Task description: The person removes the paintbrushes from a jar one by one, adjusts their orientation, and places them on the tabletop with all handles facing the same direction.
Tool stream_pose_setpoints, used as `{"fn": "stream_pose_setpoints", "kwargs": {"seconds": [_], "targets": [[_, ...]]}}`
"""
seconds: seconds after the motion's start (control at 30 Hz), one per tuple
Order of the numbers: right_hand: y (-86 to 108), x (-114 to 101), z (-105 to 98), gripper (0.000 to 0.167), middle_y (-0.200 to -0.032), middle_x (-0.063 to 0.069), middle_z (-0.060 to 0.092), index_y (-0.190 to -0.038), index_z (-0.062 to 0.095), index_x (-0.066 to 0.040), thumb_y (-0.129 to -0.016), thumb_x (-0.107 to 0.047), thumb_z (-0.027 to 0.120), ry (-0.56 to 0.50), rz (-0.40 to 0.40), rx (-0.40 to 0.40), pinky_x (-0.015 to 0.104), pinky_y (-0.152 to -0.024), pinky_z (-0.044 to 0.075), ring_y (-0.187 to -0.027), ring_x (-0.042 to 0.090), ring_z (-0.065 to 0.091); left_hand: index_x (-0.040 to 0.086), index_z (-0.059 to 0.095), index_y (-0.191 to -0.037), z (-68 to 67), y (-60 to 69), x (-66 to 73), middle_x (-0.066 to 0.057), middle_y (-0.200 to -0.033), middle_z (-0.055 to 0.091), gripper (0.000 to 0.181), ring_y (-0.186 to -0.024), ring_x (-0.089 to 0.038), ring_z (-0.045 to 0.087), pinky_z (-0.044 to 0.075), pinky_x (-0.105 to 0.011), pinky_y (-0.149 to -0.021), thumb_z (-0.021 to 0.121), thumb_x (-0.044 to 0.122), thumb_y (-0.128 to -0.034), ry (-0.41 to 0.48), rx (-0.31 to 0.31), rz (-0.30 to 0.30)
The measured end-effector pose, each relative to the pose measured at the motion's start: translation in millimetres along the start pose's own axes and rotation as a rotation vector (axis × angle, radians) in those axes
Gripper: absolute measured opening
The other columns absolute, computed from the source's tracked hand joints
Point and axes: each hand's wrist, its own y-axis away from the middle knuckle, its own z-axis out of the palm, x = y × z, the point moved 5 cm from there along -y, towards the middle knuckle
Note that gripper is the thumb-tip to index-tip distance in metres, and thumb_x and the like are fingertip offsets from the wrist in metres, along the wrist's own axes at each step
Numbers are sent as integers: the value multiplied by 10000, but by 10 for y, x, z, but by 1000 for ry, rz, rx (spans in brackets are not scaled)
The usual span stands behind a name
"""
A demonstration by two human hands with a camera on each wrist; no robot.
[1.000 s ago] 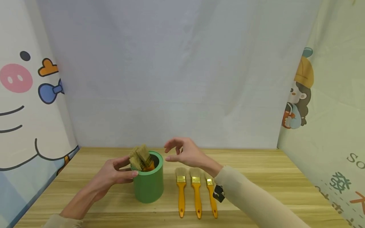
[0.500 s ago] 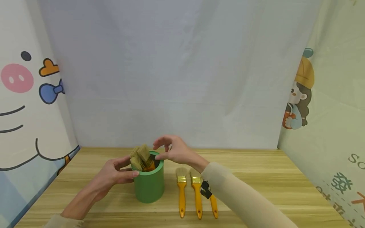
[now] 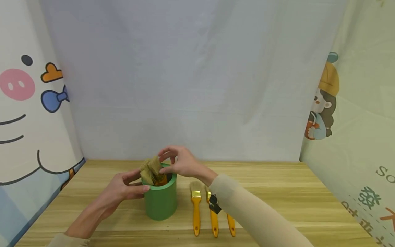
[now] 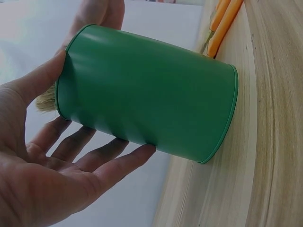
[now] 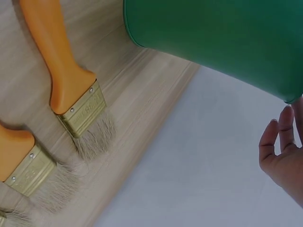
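Paintbrushes (image 3: 155,165) stand bunched in a green pot (image 3: 160,204) left of the middle of the surface (image 3: 271,197), bristles up and leaning left, so that their heads clear the rim (image 3: 163,187) and are easy to reach. The left hand (image 3: 121,188) holds the pot from its left side, thumb at the near rim and fingers spread along the wall, most likely to keep it from sliding or tipping. The right hand (image 3: 182,163) sits at the rightmost bristles, thumb and fingers bent with a narrow gap between; whether it pinches them I cannot tell. Right of the pot, a left brush (image 3: 196,211), a middle brush (image 3: 214,221) and a right brush (image 3: 231,225) lie apart in a row, handles near and bristles far, apparently lined up for order. Beyond hangs a pale cloth (image 3: 197,85). Against a second ago, the right hand has come left, from the air beside the pot to the bristles, and its sleeve (image 3: 253,209) covers more of the middle brush; the left hand and pot look unmoved.
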Motion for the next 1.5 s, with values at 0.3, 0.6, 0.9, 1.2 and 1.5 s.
{"fn": "stream_pose_setpoints", "kwargs": {"seconds": [0.3,0.6,0.9,1.2,1.5], "targets": [[-26,-14,48,448,-1114,29,761,-1281,696,-94,-875,-82,886,21,11,-4,252,-639,439,-732,141,541,8,315,-1647,-5,5,14,-314,-1663,259,845,-1361,-450,532,583,-488,-986,790,144,-962,-7,-7,-13],[27,-54,37,355,-1029,2,711,-1216,735,-59,-888,-72,870,50,-26,0,241,-612,429,-725,128,520,13,346,-1639,0,8,13,-304,-1660,279,819,-1350,-441,547,581,-489,-989,789,143,-962,-1,-16,-3],[77,-76,15,309,-1019,31,773,-1229,712,-82,-939,-73,819,127,-1,0,243,-618,488,-718,130,618,-1,358,-1630,-7,2,-1,-314,-1650,292,807,-1334,-426,564,586,-491,-980,788,136,-961,4,-17,6],[122,-109,3,262,-1048,23,755,-1185,761,-56,-939,-120,822,200,-41,11,249,-683,468,-884,131,636,11,362,-1632,-9,3,-3,-306,-1657,284,810,-1353,-438,544,585,-489,-982,793,137,-957,9,-12,2],[184,-101,-9,302,-1078,76,776,-1235,727,-74,-948,-118,813,120,-17,17,259,-677,504,-834,110,670,7,357,-1633,-10,1,-6,-311,-1658,278,810,-1355,-446,541,585,-493,-982,789,141,-961,3,-17,1]]}}
